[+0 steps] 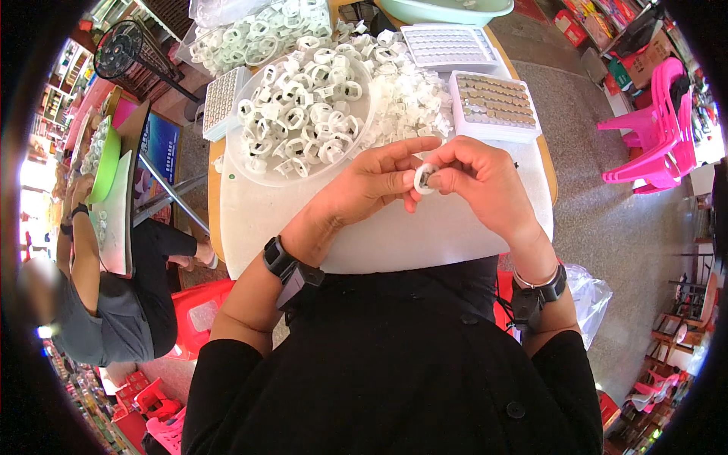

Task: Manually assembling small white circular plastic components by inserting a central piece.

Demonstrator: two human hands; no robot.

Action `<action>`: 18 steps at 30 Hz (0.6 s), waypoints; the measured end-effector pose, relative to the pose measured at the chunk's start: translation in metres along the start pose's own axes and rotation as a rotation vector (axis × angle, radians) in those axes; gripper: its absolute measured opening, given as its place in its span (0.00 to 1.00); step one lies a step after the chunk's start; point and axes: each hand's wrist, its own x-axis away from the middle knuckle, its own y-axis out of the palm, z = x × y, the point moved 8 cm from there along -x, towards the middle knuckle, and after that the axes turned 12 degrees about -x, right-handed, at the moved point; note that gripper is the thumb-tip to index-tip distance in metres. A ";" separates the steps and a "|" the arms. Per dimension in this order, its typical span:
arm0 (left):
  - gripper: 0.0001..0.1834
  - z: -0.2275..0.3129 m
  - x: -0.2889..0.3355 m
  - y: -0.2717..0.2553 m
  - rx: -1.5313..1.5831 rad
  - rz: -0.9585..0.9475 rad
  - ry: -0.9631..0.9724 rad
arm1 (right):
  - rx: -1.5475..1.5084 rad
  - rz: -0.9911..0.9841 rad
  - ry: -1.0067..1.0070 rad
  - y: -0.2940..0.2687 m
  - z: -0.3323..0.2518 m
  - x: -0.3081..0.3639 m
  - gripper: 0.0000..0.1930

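Note:
Between both hands, over the near part of the table, is a small white plastic ring-shaped piece (419,182) with a dark part in its middle. My left hand (362,186) pinches its left side, the thumb against the rim. My right hand (489,186) has its thumb and bent forefinger closed on the piece from the right. The fingertips hide part of it. Just beyond my left hand, a round clear tray (235,152) holds a heap of similar white ring pieces (303,114) with dark centres.
More white pieces (413,110) lie loose right of the round tray. A box with rows of metallic discs (497,98) and a white gridded tray (447,47) stand at the right; another gridded tray (221,102) at the left. A co-worker (114,311) sits at the left beside a green basin (108,163).

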 end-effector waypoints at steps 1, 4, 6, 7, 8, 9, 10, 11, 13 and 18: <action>0.28 0.000 -0.001 0.000 0.090 0.011 -0.012 | -0.151 0.010 0.063 -0.002 0.004 -0.001 0.09; 0.25 0.002 0.001 -0.005 0.174 0.043 0.025 | -0.208 0.065 0.034 -0.005 0.002 -0.001 0.11; 0.23 0.000 0.001 -0.008 0.180 0.038 0.036 | -0.115 0.106 -0.057 -0.004 -0.007 0.000 0.12; 0.22 0.000 0.001 -0.008 0.191 0.028 0.049 | -0.007 0.086 -0.158 -0.001 -0.021 0.001 0.13; 0.22 0.000 0.000 -0.008 0.191 0.025 0.046 | 0.102 0.064 -0.259 0.004 -0.032 0.002 0.14; 0.21 0.000 -0.001 -0.008 0.175 0.026 0.045 | 0.102 0.067 -0.258 0.006 -0.031 0.003 0.14; 0.20 0.000 -0.002 -0.008 0.159 0.027 0.044 | 0.198 0.067 -0.301 0.009 -0.034 0.005 0.15; 0.20 0.000 -0.002 -0.007 0.158 0.026 0.042 | 0.294 0.066 -0.343 0.011 -0.036 0.006 0.16; 0.19 0.000 0.000 -0.009 0.149 0.063 0.020 | 0.348 0.067 -0.367 0.013 -0.038 0.007 0.16; 0.18 -0.001 0.001 -0.009 0.130 0.081 -0.007 | 0.356 0.049 -0.393 0.013 -0.039 0.007 0.16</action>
